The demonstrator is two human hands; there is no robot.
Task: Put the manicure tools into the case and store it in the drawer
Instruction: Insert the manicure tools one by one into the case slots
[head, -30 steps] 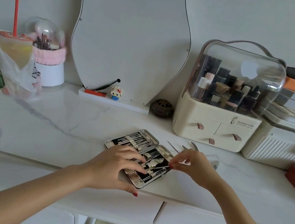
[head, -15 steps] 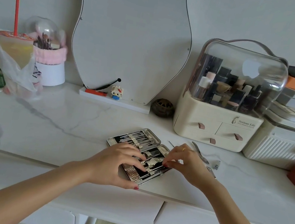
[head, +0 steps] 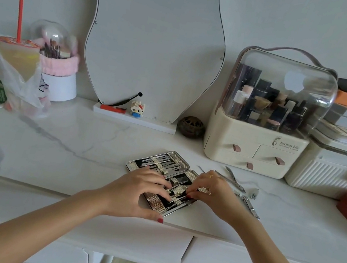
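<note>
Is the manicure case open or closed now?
Open: the manicure case lies spread flat on the table, both halves showing tools in their slots.

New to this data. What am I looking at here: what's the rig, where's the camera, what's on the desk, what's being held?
No robot here: a person works with two bare hands, filmed by one wide-angle camera worn on the head, looking forward and down.

On the white marble desk lies an open manicure case, metal tools strapped in both halves. The left hand rests on the near half, fingers spread, steadying it. The right hand pinches a thin tool over the same half, apparently seating it.

A few loose tools lie on the desk right of the case, not yet packed.

Behind: a mirror, a cosmetics organiser, a drink cup with a red straw. Closed drawer fronts sit below the desk edge.
</note>
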